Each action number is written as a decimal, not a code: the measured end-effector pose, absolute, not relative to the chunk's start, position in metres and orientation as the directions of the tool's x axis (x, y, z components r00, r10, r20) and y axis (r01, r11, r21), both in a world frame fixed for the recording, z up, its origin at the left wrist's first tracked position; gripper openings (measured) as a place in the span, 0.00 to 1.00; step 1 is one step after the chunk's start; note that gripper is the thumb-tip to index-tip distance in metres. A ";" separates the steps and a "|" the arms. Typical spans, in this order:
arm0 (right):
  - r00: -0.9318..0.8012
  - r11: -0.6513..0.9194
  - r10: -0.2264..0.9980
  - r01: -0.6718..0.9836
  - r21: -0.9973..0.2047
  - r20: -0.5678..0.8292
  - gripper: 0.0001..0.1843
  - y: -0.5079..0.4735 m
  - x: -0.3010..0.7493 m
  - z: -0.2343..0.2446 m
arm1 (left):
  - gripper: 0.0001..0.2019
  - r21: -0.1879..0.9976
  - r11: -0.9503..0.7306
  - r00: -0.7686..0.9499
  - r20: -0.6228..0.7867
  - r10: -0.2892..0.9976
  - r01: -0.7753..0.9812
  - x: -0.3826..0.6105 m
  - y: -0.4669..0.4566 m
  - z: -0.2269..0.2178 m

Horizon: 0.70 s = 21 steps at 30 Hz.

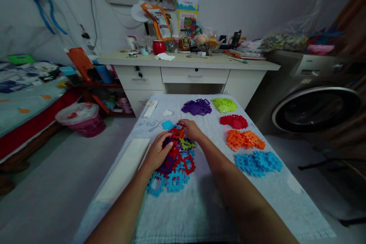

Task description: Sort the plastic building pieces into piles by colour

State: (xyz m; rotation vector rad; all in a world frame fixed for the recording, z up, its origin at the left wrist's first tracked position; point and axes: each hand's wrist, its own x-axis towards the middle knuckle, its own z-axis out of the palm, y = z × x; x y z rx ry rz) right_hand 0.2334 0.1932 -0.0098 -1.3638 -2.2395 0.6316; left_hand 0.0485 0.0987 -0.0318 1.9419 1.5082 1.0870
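Work surface: table under a pale blue cloth [171, 221], centre of frame. Mixed heap of flat, notched, plastic-looking pieces in red, blue, purple and lime green [173, 157] lies at mid-frame, pieces overlapping. Left hand [158, 151] rests on the heap's left side, fingers loosely curved; grip cannot be told. Right hand [192, 129] is at its upper end, fingertips bent down beside red pieces; whether one is pinched cannot be told. Single-colour piles stand apart, right of centre: purple [197, 107], lime green [224, 105], red [234, 121], orange [244, 139], blue [258, 163]. Step in hand, as judged: picking through the heap. Freeing one piece would call for a fingertip pinch and lift, neighbours steadied.
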 end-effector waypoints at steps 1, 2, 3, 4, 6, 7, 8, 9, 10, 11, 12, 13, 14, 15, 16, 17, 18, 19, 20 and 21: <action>-0.421 0.403 0.900 0.706 -0.582 0.113 0.25 0.197 0.232 -0.012 | 0.18 0.754 -0.297 0.082 0.309 0.947 0.586 0.048 0.099 -0.032; -0.428 0.402 0.899 0.712 -0.576 0.099 0.26 0.199 0.232 -0.014 | 0.18 0.760 -0.293 0.071 0.311 0.948 0.580 0.048 0.100 -0.033; -0.435 0.406 0.896 0.715 -0.569 0.093 0.26 0.201 0.233 -0.016 | 0.18 0.765 -0.290 0.061 0.313 0.948 0.575 0.047 0.100 -0.033; -0.442 0.415 0.892 0.716 -0.561 0.095 0.27 0.203 0.234 -0.018 | 0.18 0.769 -0.287 0.053 0.314 0.948 0.571 0.047 0.101 -0.034; -0.458 0.442 0.881 0.710 -0.549 0.117 0.28 0.204 0.237 -0.021 | 0.18 0.775 -0.278 0.041 0.311 0.950 0.568 0.046 0.102 -0.035; -0.467 0.457 0.874 0.704 -0.544 0.130 0.28 0.205 0.239 -0.022 | 0.18 0.777 -0.272 0.037 0.306 0.951 0.568 0.046 0.103 -0.036; -0.480 0.472 0.866 0.695 -0.543 0.139 0.27 0.205 0.241 -0.023 | 0.18 0.778 -0.266 0.032 0.302 0.953 0.569 0.046 0.103 -0.036; -0.494 0.485 0.857 0.684 -0.545 0.143 0.25 0.206 0.243 -0.025 | 0.18 0.779 -0.261 0.030 0.298 0.954 0.570 0.046 0.104 -0.036; -0.503 0.490 0.853 0.674 -0.552 0.143 0.24 0.207 0.245 -0.027 | 0.18 0.779 -0.259 0.030 0.295 0.955 0.571 0.046 0.104 -0.036; -0.503 0.485 0.853 0.667 -0.565 0.139 0.24 0.208 0.247 -0.028 | 0.18 0.779 -0.259 0.034 0.294 0.955 0.571 0.047 0.104 -0.036; -0.493 0.471 0.859 0.661 -0.584 0.136 0.25 0.209 0.249 -0.029 | 0.19 0.777 -0.262 0.039 0.293 0.955 0.572 0.047 0.104 -0.036; -0.473 0.448 0.871 0.653 -0.610 0.133 0.26 0.210 0.251 -0.030 | 0.19 0.776 -0.265 0.045 0.292 0.955 0.573 0.047 0.104 -0.036; -0.449 0.420 0.884 0.642 -0.641 0.129 0.26 0.211 0.253 -0.029 | 0.19 0.775 -0.267 0.050 0.292 0.955 0.572 0.047 0.104 -0.036; -0.423 0.387 0.898 0.629 -0.674 0.121 0.26 0.211 0.256 -0.028 | 0.19 0.775 -0.268 0.053 0.292 0.955 0.572 0.047 0.104 -0.036; -0.401 0.353 0.910 0.617 -0.704 0.105 0.24 0.212 0.259 -0.025 | 0.20 0.775 -0.269 0.053 0.292 0.955 0.572 0.047 0.104 -0.036; -0.385 0.320 0.919 0.607 -0.727 0.083 0.21 0.212 0.262 -0.022 | 0.20 0.775 -0.267 0.052 0.291 0.955 0.573 0.047 0.104 -0.036; -0.372 0.288 0.926 0.604 -0.743 0.056 0.16 0.212 0.265 -0.017 | 0.20 0.775 -0.264 0.051 0.288 0.956 0.574 0.047 0.104 -0.036; -0.363 0.263 0.931 0.607 -0.750 0.033 0.12 0.212 0.269 -0.012 | 0.20 0.775 -0.260 0.050 0.284 0.958 0.576 0.047 0.103 -0.036; -0.360 0.249 0.933 0.611 -0.751 0.017 0.08 0.212 0.273 -0.007 | 0.20 0.776 -0.255 0.049 0.279 0.959 0.576 0.047 0.103 -0.036; -0.363 0.246 0.932 0.613 -0.751 0.009 0.08 0.212 0.278 -0.003 | 0.20 0.778 -0.250 0.048 0.274 0.961 0.576 0.047 0.103 -0.036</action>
